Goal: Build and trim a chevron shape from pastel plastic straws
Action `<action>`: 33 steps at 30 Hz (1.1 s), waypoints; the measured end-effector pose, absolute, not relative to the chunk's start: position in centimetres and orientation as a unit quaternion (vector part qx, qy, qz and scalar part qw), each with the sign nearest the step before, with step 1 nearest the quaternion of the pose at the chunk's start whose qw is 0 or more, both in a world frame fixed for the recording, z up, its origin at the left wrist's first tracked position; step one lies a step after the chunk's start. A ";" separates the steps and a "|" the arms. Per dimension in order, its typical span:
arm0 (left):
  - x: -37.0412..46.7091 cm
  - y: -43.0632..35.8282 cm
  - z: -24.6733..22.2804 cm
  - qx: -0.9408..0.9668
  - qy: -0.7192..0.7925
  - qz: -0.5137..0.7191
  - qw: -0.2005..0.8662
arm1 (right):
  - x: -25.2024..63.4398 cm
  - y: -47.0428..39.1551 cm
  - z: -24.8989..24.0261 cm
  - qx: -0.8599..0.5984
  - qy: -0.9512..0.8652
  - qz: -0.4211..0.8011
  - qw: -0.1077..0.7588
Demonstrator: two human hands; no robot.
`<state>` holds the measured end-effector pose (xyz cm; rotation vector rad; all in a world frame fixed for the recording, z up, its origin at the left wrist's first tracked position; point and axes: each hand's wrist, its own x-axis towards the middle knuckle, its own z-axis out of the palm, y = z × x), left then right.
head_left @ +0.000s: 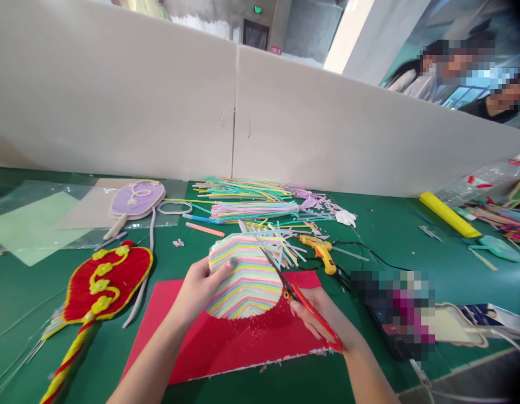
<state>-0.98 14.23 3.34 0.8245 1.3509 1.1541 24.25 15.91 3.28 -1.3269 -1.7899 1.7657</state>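
Observation:
My left hand (pixel 207 286) grips the left side of a rounded panel (pixel 247 280) of pastel striped pipe cleaners, thumb on top. Red-handled scissors (pixel 316 314) are in my right hand (pixel 314 308), with their blades lying over the panel's upper right part. Whether the blades are parted is hard to make out. Beneath both hands lies a red sheet (pixel 226 359) sprinkled with pale fluff. Just beyond the panel, cut pipe-cleaner pieces (pixel 280 247) are scattered.
A red and yellow fan (pixel 110 280) and a lilac fan (pixel 137 199) lie left. Bundled pipe cleaners (pixel 255 210) sit behind. A yellow glue gun (pixel 321 249) with a black cord and a phone (pixel 390 320) lie right. A white partition (pixel 327 129) closes the table's back; people are beyond it.

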 end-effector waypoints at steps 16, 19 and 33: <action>-1.2 14.1 3.0 0.351 0.568 0.498 0.553 | 23.8 16.5 0.8 -0.463 -0.536 0.672 0.216; -1.2 14.0 3.0 0.352 0.569 0.502 0.548 | 23.8 16.3 0.6 -0.475 -0.466 0.715 0.215; -1.4 14.1 3.0 0.345 0.562 0.496 0.565 | 24.9 16.7 1.0 -0.448 -0.547 0.683 0.185</action>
